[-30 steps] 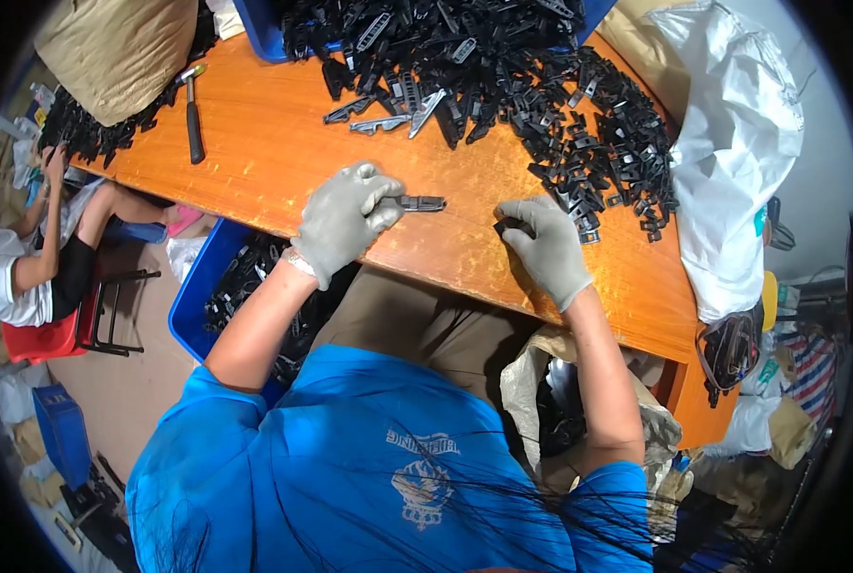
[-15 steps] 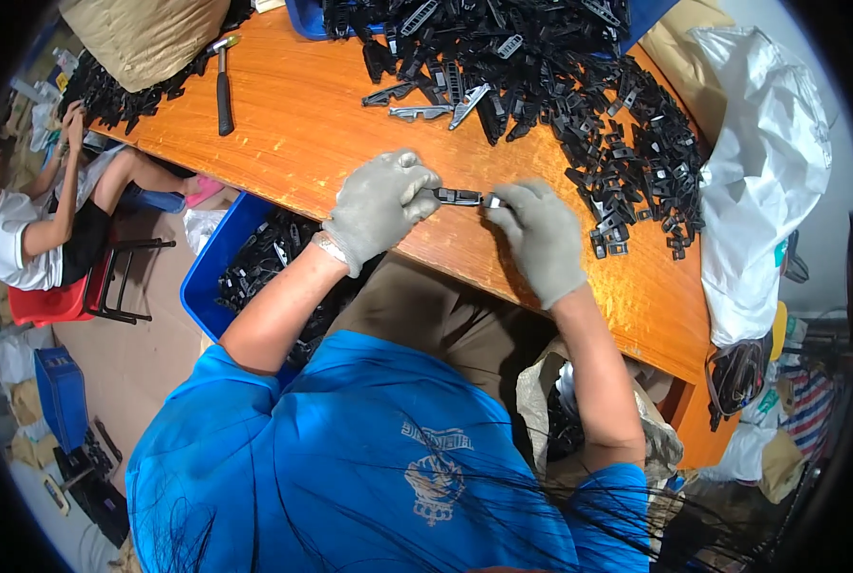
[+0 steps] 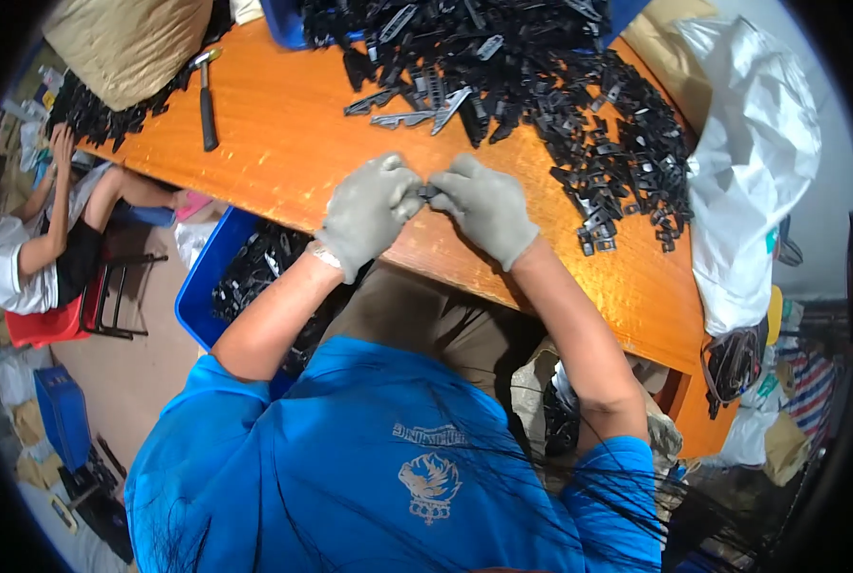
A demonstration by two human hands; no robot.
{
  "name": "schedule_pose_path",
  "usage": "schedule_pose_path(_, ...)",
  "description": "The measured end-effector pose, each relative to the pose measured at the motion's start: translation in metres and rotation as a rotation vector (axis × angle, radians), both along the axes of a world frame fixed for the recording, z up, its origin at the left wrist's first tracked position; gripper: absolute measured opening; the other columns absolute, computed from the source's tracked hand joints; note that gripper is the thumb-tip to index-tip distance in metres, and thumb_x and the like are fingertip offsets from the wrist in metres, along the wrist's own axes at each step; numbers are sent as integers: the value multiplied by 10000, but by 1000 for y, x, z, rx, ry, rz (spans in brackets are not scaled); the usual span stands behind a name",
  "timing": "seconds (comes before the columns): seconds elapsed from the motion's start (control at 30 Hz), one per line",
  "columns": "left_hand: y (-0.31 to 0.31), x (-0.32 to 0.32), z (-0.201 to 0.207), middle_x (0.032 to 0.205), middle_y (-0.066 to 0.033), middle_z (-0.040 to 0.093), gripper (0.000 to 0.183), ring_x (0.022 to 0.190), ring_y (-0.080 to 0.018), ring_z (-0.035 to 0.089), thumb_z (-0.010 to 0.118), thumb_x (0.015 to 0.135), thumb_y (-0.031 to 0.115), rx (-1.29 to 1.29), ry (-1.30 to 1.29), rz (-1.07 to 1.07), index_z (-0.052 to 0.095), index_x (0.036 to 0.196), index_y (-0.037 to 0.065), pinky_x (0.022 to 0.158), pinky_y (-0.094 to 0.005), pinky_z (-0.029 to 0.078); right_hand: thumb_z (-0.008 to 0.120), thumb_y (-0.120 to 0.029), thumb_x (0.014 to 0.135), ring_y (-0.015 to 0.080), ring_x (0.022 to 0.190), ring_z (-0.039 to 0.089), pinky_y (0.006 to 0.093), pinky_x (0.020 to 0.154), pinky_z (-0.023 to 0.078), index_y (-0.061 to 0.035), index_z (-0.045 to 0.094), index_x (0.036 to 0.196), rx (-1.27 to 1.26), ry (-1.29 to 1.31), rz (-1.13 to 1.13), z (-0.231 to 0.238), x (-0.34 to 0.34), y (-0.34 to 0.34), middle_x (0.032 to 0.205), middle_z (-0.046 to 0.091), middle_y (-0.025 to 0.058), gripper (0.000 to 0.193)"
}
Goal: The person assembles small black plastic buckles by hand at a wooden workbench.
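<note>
Both my hands wear grey work gloves and meet above the near edge of the wooden table [image 3: 283,162]. My left hand [image 3: 364,210] is closed, its fingers gripping a black plastic part [image 3: 428,192]. From the other side my right hand [image 3: 488,205] pinches the same part, its fingertips against it. Only a short dark piece shows between the two gloves; the gloves hide everything else of it. Beyond my hands lies a heap of long black plastic pieces [image 3: 488,105]. Small black clips [image 3: 617,181] are spread to the right.
A hammer [image 3: 208,105] lies at the table's left. A blue bin [image 3: 189,296] of black parts stands below the table edge. At the right hangs a white sack [image 3: 741,181]. Another person [image 3: 35,248] sits on a red stool at far left.
My right hand has moved left to meet my left hand, so less of the black part shows between them. The view has shifted slightly.
</note>
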State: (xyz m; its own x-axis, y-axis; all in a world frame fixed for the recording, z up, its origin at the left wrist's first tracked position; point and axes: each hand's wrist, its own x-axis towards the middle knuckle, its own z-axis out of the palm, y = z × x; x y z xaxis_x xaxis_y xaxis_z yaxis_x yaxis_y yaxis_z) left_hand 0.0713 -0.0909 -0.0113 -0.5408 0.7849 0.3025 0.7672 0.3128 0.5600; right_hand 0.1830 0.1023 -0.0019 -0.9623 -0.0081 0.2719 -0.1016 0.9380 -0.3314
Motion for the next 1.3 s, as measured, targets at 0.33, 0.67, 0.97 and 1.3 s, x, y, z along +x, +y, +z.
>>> schedule_pose_path(0.33, -147, -58, 52, 1027, -157, 691, 218, 992, -340, 686, 709, 945, 99, -160, -255, -122, 750, 1145, 24, 907, -432, 548, 810, -240, 945, 335, 1000, 747, 435, 826, 606, -168, 780, 1189, -5, 112, -448, 30, 139, 50, 1166, 733, 91, 256)
schedule_pose_path(0.67, 5, -54, 38, 1241, -138, 722, 337, 1210, -364, 662, 738, 987, 222, -39, 215, 101, 742, 1300, 99, 1058, -471, 540, 766, -195, 987, 364, 914, 750, 461, 763, 606, -208, 792, 1195, 211, -26, -578, 8, 113, 73, 1106, 728, 116, 210)
schedule_pose_path(0.97, 48, -65, 37, 1087, -111, 760, 236, 1085, -341, 727, 762, 974, 259, -289, 282, 130, 751, 1151, 105, 968, -495, 583, 764, -301, 996, 371, 905, 750, 477, 770, 602, -166, 744, 1160, 87, -137, -402, 14, 104, 36, 1068, 740, 134, 214)
schedule_pose_path(1.3, 17, -10, 30, 1053, 3, 631, 553, 922, -81, 618, 796, 961, 37, 383, -744, -85, 584, 1471, 46, 851, -269, 567, 608, -150, 1045, 407, 912, 762, 506, 776, 625, -124, 669, 1172, 283, -363, -415, 31, 109, 18, 1023, 707, 196, 143)
